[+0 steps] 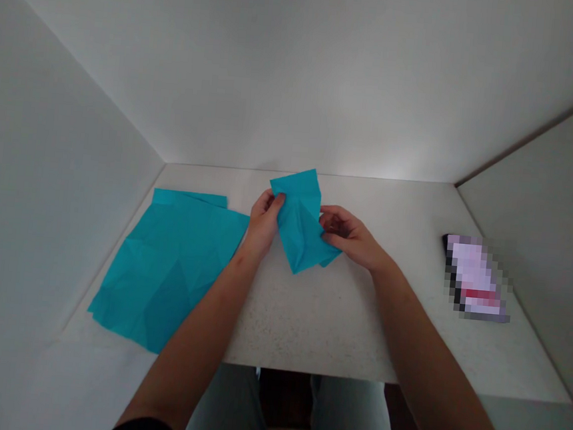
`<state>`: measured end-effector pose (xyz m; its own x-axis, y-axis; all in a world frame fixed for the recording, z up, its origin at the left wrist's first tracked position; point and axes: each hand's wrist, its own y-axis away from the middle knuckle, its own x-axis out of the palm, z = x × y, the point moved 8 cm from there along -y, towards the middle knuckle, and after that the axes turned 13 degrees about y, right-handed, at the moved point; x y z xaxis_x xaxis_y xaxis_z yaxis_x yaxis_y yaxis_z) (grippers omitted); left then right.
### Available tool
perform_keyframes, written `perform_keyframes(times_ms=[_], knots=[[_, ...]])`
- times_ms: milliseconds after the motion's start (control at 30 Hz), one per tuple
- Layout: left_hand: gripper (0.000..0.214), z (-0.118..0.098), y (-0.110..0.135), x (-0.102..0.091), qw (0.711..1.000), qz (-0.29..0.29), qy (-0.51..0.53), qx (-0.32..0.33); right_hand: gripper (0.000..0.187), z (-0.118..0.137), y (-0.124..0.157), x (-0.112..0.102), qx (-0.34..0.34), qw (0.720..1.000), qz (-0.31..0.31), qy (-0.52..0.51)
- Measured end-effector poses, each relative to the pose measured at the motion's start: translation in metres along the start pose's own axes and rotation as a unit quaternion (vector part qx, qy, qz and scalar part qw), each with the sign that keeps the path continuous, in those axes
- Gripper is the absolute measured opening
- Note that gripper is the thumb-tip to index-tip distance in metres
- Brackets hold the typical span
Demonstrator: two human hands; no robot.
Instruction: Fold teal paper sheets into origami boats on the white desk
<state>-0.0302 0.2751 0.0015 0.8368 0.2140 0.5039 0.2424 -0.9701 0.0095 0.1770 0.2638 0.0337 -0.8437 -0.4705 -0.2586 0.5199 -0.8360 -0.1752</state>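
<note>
A folded piece of turquoise paper [300, 219] is held up over the white tabletop, between both hands. My left hand [264, 220] pinches its left edge, with the thumb on the front and the other fingers behind. On the lower right, my right hand [347, 235] grips a folded corner between thumb and fingers. Creases run down the middle of the paper, and its lower end comes to a point. Larger turquoise sheets [176, 265] with crease marks lie flat to the left, partly covered by my left forearm.
A phone-like object [476, 275], blurred by pixels, lies at the right of the white tabletop [306, 330]. White walls [318, 77] close in the back and both sides. The table's front edge runs just above my legs.
</note>
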Motion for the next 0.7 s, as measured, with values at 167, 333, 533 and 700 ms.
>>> perform_keyframes(times_ms=[167,333,533,700], knots=[[0.071,-0.007,0.003,-0.007,0.995,-0.059,0.075,0.002,0.067,0.003,-0.001,-0.003,-0.011,1.000,-0.022,0.016],[0.059,-0.017,0.000,-0.017,0.995,-0.069,0.056,0.042,0.060,0.003,-0.001,-0.024,-0.010,0.988,-0.153,0.032],[0.042,-0.017,-0.002,-0.009,0.998,-0.041,0.015,0.044,0.065,0.001,0.010,-0.056,-0.007,0.940,-0.337,0.053],[0.030,-0.018,0.003,0.004,0.999,-0.016,0.014,0.032,0.075,-0.010,0.019,-0.079,0.006,0.920,-0.390,0.040]])
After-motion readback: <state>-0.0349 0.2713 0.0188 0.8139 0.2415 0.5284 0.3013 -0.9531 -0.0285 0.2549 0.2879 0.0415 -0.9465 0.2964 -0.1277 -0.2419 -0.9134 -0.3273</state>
